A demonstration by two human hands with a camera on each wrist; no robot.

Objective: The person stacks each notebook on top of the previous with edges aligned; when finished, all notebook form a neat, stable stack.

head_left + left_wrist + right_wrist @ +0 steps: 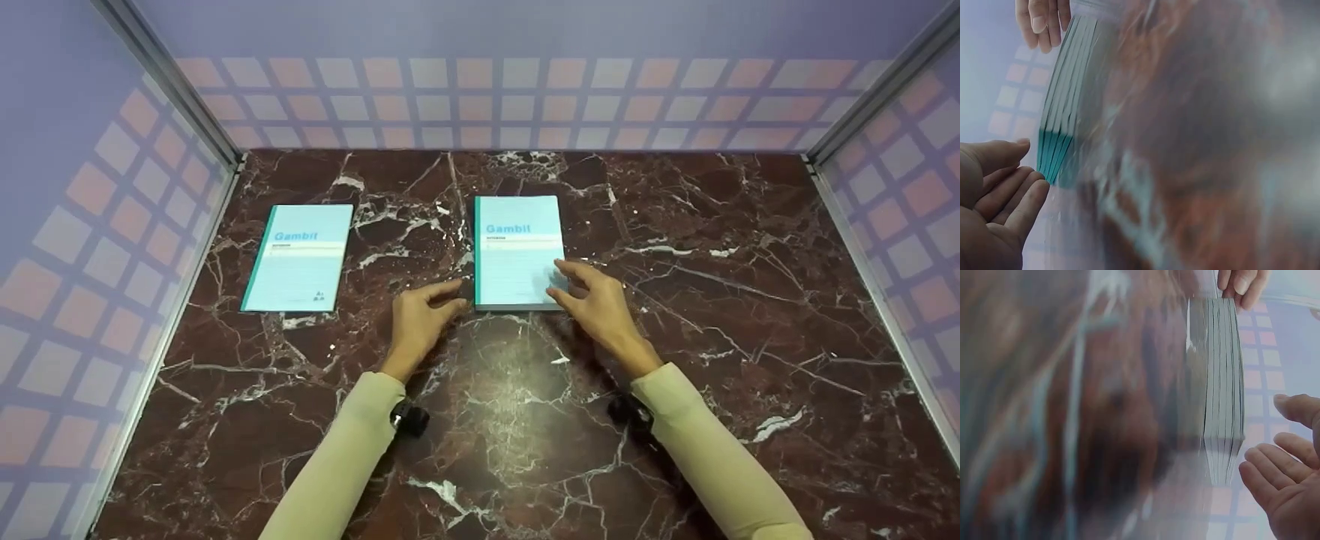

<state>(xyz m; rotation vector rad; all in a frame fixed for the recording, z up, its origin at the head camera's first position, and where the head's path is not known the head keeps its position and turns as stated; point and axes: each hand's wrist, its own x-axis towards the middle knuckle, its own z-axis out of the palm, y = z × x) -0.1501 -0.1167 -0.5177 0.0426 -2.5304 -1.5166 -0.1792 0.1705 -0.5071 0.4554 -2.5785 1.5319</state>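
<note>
A stack of several light-blue notebooks [516,271] with green spines on the left lies in the middle of the table. The top cover reads "Gambit". Just off the spine side, my left hand [424,319] has its fingers loosely bent and holds nothing. My right hand [600,307] is at the stack's lower right edge, its thumb and fingertips spread and overlapping the cover in the head view. In the left wrist view the green spine ends [1055,149] sit close to the left fingertips. The right wrist view shows the page edges [1223,382] beside the relaxed right fingers.
A matching thin notebook [300,262] lies apart at the left, slightly slanted. The dark red marbled table [750,315] is bordered by a tiled-pattern back wall [517,82] and side panels. A black wrist camera [409,418] sits on the left sleeve.
</note>
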